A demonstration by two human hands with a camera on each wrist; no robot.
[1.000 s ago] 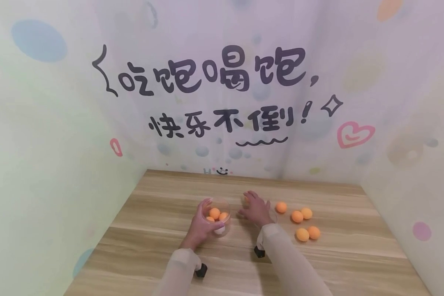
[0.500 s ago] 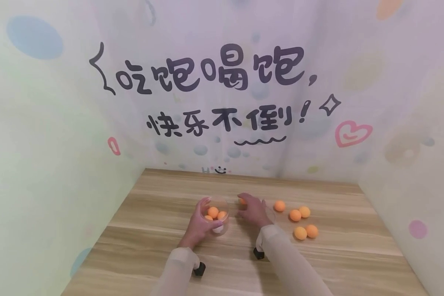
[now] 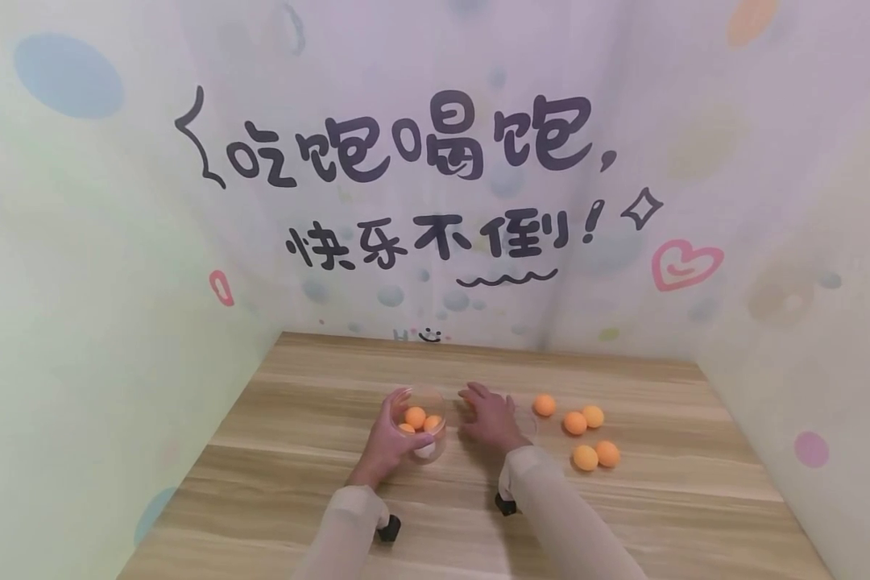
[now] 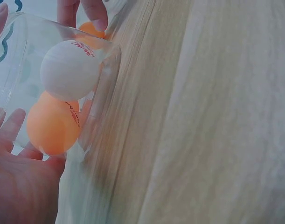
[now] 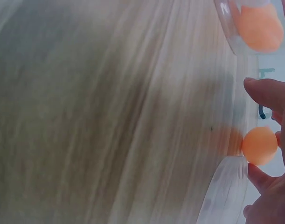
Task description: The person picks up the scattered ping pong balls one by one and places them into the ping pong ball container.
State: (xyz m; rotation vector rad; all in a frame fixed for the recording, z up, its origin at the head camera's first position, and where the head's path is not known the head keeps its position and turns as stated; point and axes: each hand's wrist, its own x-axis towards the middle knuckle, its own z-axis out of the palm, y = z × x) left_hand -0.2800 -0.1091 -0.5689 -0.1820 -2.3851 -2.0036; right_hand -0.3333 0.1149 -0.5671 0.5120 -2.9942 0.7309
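In the head view my left hand [image 3: 390, 441] grips a clear cup [image 4: 16, 60] from its left side, thumb at the near side. Several orange ping-pong balls [image 3: 415, 416] and a white ping-pong ball [image 4: 70, 70] are inside it. To the right, my right hand [image 3: 495, 417] reaches over the table, its fingers against a loose orange ping-pong ball [image 5: 260, 145]. The thumb stands apart from that ball, which the hand mostly hides in the head view. Beside the ball lies a clear round piece [image 5: 225, 189], partly hidden by the hand; I cannot tell whether it is a lid or dish.
Several orange ping-pong balls [image 3: 575, 423] lie on the wooden table [image 3: 275, 451] to the right of my right hand. A printed curtain wall [image 3: 435, 48] rises along the table's back edge, and pale walls flank both sides.
My right hand has come slightly left and nearer, and the orange ball at its fingertips is now mostly hidden in the head view. My left hand keeps its grip on the cup.
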